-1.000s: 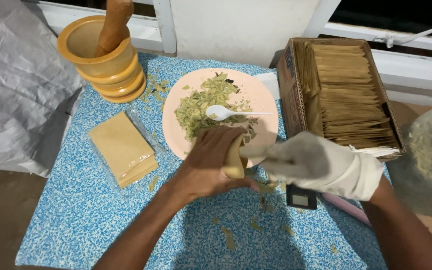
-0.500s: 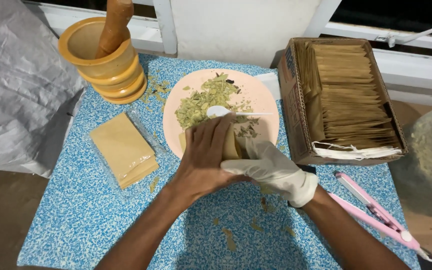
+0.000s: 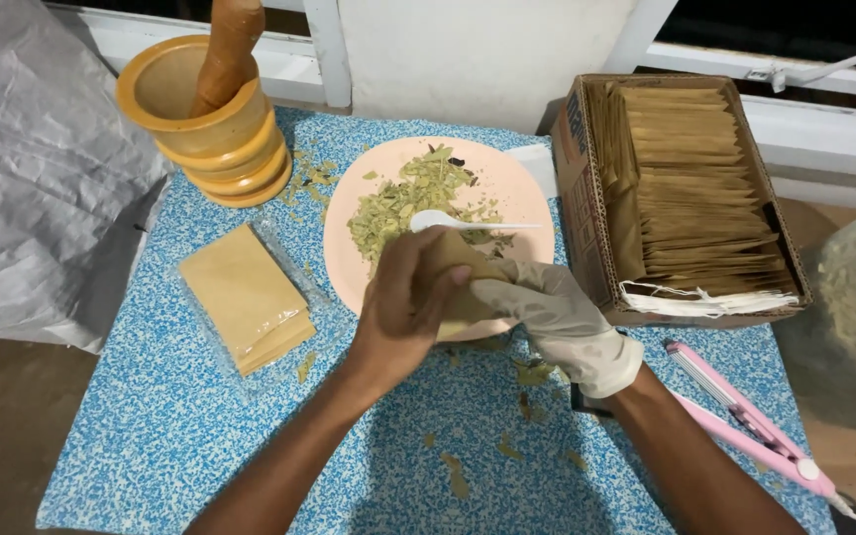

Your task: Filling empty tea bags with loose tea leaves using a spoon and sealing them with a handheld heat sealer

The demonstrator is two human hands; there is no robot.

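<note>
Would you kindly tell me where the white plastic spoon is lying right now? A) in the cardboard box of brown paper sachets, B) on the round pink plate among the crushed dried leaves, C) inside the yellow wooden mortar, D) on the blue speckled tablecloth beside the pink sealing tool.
B: the white plastic spoon lies on the round pink plate, its bowl against the crushed dried leaves, just beyond both hands.

One plate [image 3: 525,188], one spoon [image 3: 448,221], one mortar [image 3: 190,109], two hands [image 3: 403,307]
</note>
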